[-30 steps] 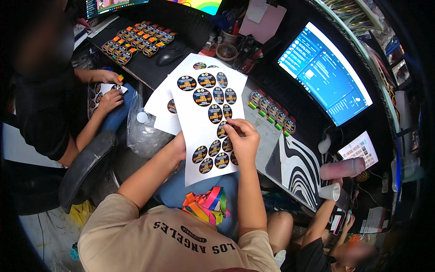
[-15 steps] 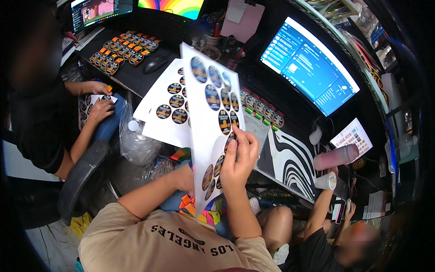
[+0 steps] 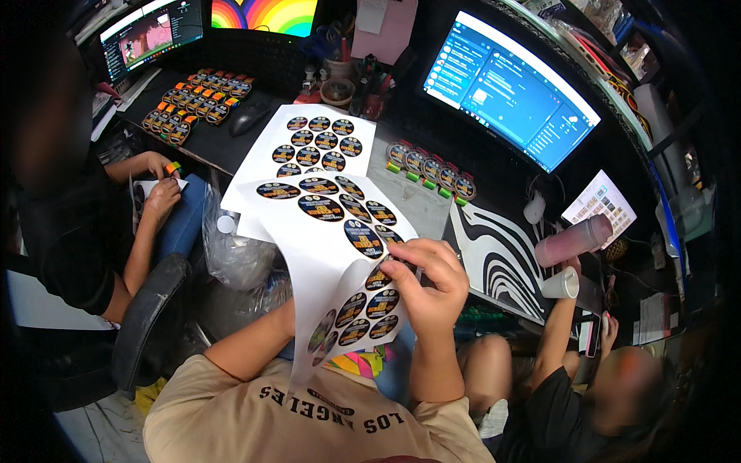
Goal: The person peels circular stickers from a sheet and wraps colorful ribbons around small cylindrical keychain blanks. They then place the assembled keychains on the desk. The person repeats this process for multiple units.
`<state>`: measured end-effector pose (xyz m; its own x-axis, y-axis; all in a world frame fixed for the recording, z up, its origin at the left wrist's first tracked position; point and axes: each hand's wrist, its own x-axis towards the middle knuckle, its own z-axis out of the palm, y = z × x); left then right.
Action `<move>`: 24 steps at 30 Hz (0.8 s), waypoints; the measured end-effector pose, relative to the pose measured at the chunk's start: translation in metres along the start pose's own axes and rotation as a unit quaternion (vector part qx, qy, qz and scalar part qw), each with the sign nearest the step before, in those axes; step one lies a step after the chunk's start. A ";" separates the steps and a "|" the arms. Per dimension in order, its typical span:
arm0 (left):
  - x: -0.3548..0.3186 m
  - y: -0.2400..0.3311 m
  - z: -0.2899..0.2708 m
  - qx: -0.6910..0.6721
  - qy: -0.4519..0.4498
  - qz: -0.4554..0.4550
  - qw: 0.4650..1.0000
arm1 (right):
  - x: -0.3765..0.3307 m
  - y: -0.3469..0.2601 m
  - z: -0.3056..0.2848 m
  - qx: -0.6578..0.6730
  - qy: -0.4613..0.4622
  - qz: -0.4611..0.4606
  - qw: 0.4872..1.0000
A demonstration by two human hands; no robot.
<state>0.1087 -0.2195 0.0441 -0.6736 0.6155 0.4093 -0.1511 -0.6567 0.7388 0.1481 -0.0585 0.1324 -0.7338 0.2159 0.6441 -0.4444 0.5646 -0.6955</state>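
A white sheet of round dark stickers (image 3: 316, 208) hangs bent in front of me, its lower part curling toward my lap. My right hand (image 3: 432, 282) pinches it between thumb and fingertips, at one of the stickers near its right side. The sheet covers my left hand; only the left forearm (image 3: 251, 339) shows, reaching in behind the paper. Beyond it, a second sticker sheet (image 3: 255, 154) lies on the desk, partly overlapped by the one I hold. Colourful ribbons (image 3: 367, 363) rest in my lap, under the sheet's lower edge.
Round medals with green ribbon ends (image 3: 432, 171) stand in a row before a lit monitor (image 3: 513, 92). More medals with orange ribbons (image 3: 193, 104) lie by a black mouse (image 3: 248, 119). One person works at left; another at right holds a white cup (image 3: 561, 284) near a pink tumbler (image 3: 575, 241).
The held sheet has tipped from nearly upright to lying over toward the desk, and its stickers now face up. My right hand has shifted right and a little lower, still pinching it.
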 end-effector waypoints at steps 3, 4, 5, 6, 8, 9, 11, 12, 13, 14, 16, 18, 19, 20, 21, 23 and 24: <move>0.001 0.000 0.003 -0.001 0.006 0.000 1.000 | -0.002 -0.008 -0.007 0.016 0.001 -0.004 1.000; 0.002 0.000 0.003 0.000 0.009 -0.003 1.000 | -0.002 -0.010 -0.009 0.018 0.002 -0.016 1.000; 0.002 0.001 0.004 -0.001 0.009 -0.003 1.000 | -0.003 -0.012 -0.010 0.022 0.004 -0.025 0.999; 0.002 0.001 0.004 -0.002 0.009 -0.006 1.000 | -0.004 -0.014 -0.011 0.029 0.008 -0.034 0.999; 0.002 0.003 0.004 0.000 0.009 -0.012 1.000 | -0.005 -0.017 -0.013 0.030 0.007 -0.041 0.999; 0.001 0.004 0.005 -0.001 0.009 -0.014 1.000 | -0.005 -0.017 -0.013 0.033 0.007 -0.044 0.998; -0.001 0.005 0.006 0.001 0.013 -0.015 1.000 | -0.006 -0.018 -0.014 0.042 0.009 -0.048 0.998; -0.002 0.006 0.006 0.002 0.014 -0.016 1.000 | -0.006 -0.019 -0.014 0.047 0.010 -0.048 0.998; -0.003 0.007 0.006 0.002 0.015 -0.016 1.000 | -0.007 -0.019 -0.013 0.057 0.013 -0.047 0.997; -0.003 0.007 0.006 0.000 0.016 -0.017 1.000 | -0.007 -0.019 -0.013 0.056 0.014 -0.050 0.997; -0.004 0.007 0.007 0.002 0.020 -0.018 1.000 | -0.009 -0.020 -0.013 0.065 0.019 -0.051 0.996; -0.005 0.007 0.008 0.004 0.022 -0.020 1.000 | -0.011 -0.021 -0.013 0.066 0.021 -0.049 0.996; -0.005 0.007 0.008 0.003 0.022 -0.022 1.000 | -0.011 -0.021 -0.013 0.069 0.024 -0.048 0.996; -0.004 0.007 0.008 0.002 0.023 -0.023 0.999 | -0.012 -0.021 -0.013 0.073 0.023 -0.045 0.996; -0.005 0.006 0.009 0.001 0.023 -0.021 1.000 | -0.013 -0.022 -0.013 0.078 0.023 -0.042 0.996; -0.005 0.006 0.010 0.002 0.025 -0.025 0.999 | -0.014 -0.022 -0.013 0.082 0.024 -0.042 0.995; -0.005 0.006 0.010 0.002 0.025 -0.026 0.999 | -0.015 -0.022 -0.014 0.082 0.025 -0.044 0.995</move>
<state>0.1186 -0.2224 0.0522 -0.7004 0.6261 0.3428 -0.1837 -0.6222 0.7610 0.1756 -0.0631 0.1425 -0.6631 0.2129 0.7176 -0.5876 0.4460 -0.6752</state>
